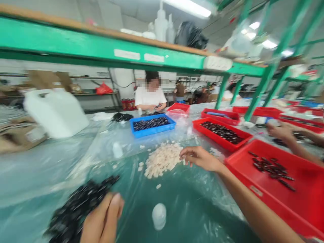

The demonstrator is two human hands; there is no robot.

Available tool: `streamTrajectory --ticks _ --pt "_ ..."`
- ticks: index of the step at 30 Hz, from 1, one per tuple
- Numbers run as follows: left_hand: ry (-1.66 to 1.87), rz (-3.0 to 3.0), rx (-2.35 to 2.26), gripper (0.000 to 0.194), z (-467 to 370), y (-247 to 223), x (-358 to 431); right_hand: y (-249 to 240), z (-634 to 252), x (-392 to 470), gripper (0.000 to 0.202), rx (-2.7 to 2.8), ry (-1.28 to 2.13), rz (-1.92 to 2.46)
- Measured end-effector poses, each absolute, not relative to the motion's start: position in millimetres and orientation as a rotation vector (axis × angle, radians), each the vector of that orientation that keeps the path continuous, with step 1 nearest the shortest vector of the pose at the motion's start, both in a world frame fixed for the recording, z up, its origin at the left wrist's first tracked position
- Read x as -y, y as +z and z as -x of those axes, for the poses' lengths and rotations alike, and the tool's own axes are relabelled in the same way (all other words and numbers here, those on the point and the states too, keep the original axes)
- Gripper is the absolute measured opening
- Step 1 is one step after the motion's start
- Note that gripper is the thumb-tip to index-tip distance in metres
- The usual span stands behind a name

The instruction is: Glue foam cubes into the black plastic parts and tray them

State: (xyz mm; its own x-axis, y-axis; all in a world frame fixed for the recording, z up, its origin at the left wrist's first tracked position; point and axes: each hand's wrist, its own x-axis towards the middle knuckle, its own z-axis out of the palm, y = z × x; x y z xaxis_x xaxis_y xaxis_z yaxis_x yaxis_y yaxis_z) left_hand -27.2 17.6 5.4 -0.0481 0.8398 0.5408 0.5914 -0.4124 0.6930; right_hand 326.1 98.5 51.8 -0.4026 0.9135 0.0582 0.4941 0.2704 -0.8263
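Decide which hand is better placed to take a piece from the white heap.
Right. The right hand already reaches the white heap's edge; the left hand sits lower, beside the black pile.

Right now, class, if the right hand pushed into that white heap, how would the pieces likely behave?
The right hand touches the white heap. Its small loose pieces would probably scatter, not move together; strays already lie around it. They look light, and may slide easily on the glossy plastic sheet.

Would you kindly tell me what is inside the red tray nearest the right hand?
The red tray holds a loose scatter of small dark parts. The forearm covers its near left corner, so anything there is hidden.
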Motion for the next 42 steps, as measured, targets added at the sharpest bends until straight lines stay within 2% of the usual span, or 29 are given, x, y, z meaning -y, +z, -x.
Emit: streamTrajectory --ticks 4,7,11,14,18,23,28,30,35,39,42 --pt "1.312 -1.975 -1.886 0.029 74.6 6.4 -35.8 26.2 -277.2 -97.5 0.032 2.115 1.157 1.054" --pt "0.99 -2.057 -2.065 0.02 104.0 6.5 -43.3 3.7 -264.8 -84.1 0.028 2.274 1.338 0.948" --pt "0.495 -2.202 -2.09 0.016 105.5 6.1 -41.1 -12.8 -257.6 -67.6 0.043 2.375 1.436 0.981" --pt "0.378 -2.252 -2.162 0.02 91.6 -1.4 -42.2 -20.4 -250.1 -62.8 0.048 2.375 1.393 1.057" --pt "0.421 -2.247 -2.27 0.03 74.1 -17.6 -52.2 -37.6 -244.2 -58.8 0.048 2.398 1.307 1.081" --pt "0.584 -2.157 -2.145 0.026 69.0 -23.6 -54.2 -45.8 -241.6 -58.4 0.045 2.406 1.13 1.04" --pt "0.954 -1.901 -1.697 0.022 47.4 -13.3 -35.8 -24.4 -234.7 -51.8 0.024 2.167 1.423 0.885" --pt "1.06 -1.737 -1.474 0.025 33.0 -9.1 -27.6 -16.4 -232.7 -47.6 0.022 2.04 1.459 0.863" --pt "1.219 -1.439 -1.177 0.027 10.0 -4.8 -15.9 -8.8 -233.5 -44.5 0.028 1.953 1.246 0.941" --pt "1.241 -1.379 -1.154 0.014 6.6 -5.6 -12.1 -9.4 -236.0 -44.9 0.036 1.998 0.984 1.02" --pt "1.213 -1.413 -1.217 0.014 5.0 -5.6 -5.9 -10.0 -235.9 -44.1 0.042 2.072 0.755 1.017"
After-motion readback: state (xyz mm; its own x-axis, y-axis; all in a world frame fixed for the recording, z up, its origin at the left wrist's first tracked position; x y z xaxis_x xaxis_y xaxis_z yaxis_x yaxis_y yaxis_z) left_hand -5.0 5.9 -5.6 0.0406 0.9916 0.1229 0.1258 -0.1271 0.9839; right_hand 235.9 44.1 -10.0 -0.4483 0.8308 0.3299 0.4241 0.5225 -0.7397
